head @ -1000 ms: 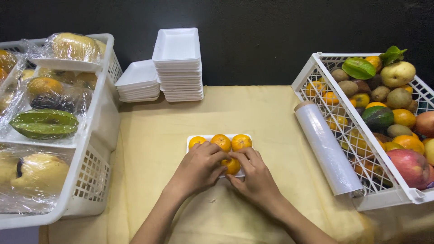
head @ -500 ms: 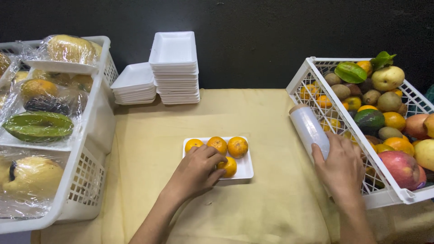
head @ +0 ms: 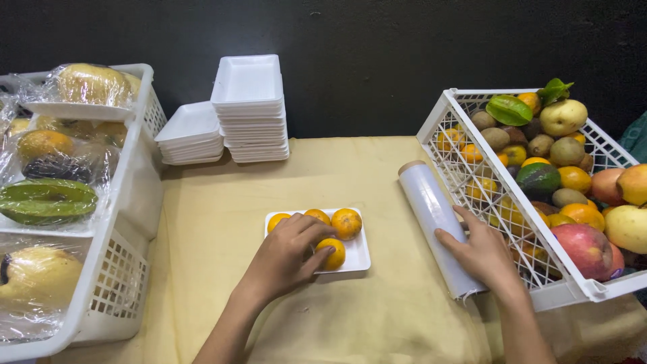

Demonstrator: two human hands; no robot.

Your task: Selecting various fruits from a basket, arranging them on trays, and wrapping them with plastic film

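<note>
Person stands at table w/ yellow cloth (head: 337, 168). Left hand (head: 286, 256) lies flat over the near-left part of a small white foam tray (head: 357, 259) at table centre; fingers (head: 317, 232) spread and loose, resting on the oranges (head: 346, 222) in it, not clenched, nothing lifted. Four oranges visible in tray, one near the front under the fingertips, three along the back edge.

Right hand (head: 482, 253) sits on the lower part of a cling film roll (head: 431, 216), fingers laid over the roll's top; grip looks light, cannot tell if it is actually clasped. Roll lies on the cloth, touching the outer wall of the white crate (head: 465, 114) at right, cardboard core end pointing away from the person.

Right crate holds loose mixed fruit: apples, kiwis, oranges, avocado, star fruit. Left basket (head: 135, 202) holds fruit already wrapped on trays. Two stacks of empty foam trays (head: 248, 87) stand at back of table, taller stack to the right of the lower one, just beside each other. Hands well apart.
</note>
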